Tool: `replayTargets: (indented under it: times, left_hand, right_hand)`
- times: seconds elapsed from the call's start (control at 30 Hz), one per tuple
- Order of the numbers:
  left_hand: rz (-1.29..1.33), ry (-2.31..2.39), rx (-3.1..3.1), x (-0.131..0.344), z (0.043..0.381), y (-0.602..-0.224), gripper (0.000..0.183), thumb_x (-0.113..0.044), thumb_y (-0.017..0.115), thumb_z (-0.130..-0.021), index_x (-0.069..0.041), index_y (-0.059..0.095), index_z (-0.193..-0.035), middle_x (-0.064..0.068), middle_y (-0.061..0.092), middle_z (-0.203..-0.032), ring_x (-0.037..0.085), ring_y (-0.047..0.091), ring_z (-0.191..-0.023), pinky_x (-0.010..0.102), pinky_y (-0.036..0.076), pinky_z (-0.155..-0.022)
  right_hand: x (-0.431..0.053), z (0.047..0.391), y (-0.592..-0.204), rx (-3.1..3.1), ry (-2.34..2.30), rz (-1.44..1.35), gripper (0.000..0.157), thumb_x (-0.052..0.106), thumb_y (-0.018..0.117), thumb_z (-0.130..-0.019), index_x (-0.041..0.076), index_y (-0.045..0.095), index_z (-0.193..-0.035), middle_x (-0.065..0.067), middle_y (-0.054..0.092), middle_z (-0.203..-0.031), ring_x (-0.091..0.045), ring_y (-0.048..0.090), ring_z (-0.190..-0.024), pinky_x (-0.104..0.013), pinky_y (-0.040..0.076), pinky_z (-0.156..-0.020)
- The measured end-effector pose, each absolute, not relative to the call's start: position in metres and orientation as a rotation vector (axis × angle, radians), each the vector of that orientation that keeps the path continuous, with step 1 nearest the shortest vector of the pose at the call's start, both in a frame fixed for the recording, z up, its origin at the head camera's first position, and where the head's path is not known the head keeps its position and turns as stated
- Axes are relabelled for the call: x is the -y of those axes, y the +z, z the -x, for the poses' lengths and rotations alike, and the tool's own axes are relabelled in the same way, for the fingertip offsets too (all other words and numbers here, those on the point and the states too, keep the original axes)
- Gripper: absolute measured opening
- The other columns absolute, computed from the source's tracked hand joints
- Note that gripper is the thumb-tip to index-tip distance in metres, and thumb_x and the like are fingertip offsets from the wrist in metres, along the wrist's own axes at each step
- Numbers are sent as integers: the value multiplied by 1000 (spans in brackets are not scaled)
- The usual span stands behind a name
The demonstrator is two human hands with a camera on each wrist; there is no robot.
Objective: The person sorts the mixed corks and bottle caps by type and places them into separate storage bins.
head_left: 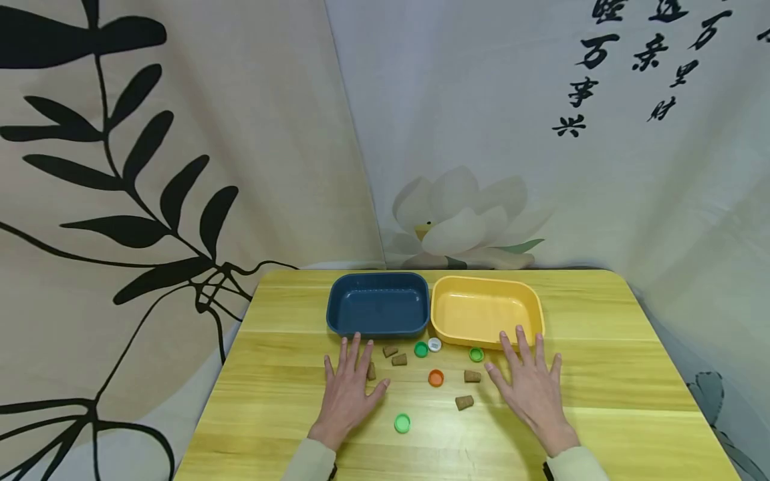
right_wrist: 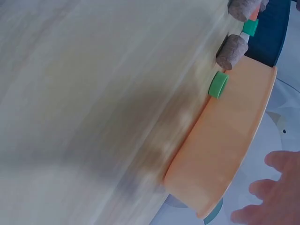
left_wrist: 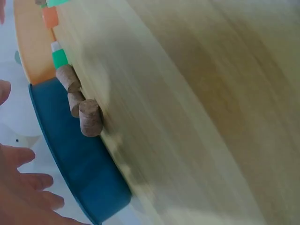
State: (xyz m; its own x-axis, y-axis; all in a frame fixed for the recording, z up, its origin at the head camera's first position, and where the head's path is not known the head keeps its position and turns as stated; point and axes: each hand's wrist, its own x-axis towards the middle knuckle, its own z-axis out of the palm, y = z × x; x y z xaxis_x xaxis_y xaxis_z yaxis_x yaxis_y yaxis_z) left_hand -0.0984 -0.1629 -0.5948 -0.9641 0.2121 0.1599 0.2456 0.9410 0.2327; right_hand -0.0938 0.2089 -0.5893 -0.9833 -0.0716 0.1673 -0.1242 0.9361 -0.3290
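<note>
While brown cylindrical corks (head_left: pixel 399 360) and round green, white and orange plastic caps (head_left: pixel 436 378) are lying mostly between my empty, spread-fingered left hand (head_left: pixel 345 395) and right hand (head_left: pixel 535 393), before rectangular blue and yellow trays (head_left: pixel 487 308), I'm judging slow fingertip approaches best.

Small brown cylindrical corks (head_left: pixel 400 360), three bunched before the blue tray (head_left: pixel 377 333), two on their sides farther right, below the yellow tray (head_left: pixel 481 286); trays side by side, rounded rectangles, open side up. Five loose round caps: darker green cap (head_left: pixel 421 349) and white cap (head_left: pixel 434 345) side by side near where the trays meet, lime cap (head_left: pixel 476 354) just before yellow tray, orange cap (head_left: pixel 436 378) mid-scatter, pale green cap (head_left: pixel 402 423) nearest the viewer, apart from the rest.
</note>
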Motion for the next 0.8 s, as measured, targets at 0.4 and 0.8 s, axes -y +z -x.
replayTargets:
  times: [0.4,0.8]
  left_hand:
    - [338,-412,2959,176,100,-606,80,-62,60,-96,-10,47,-155,19,36,-164,44,27,-152,73,27,-113]
    - [356,-410,2991,182,104,-612,79,-61,62,-95,-10,49,-154,20,40,-161,47,31,-149,73,28,-112]
  right_hand:
    - [-223,95,-591,2924,541,-108,76,58,44,-105,12,31,-164,-23,16,-170,-57,8,-151,-85,5,-108]
    - [-241,101,-588,2914,591,-57,77,56,43,-107,8,28,-164,-26,15,-169,-62,10,-149,-87,6,-106]
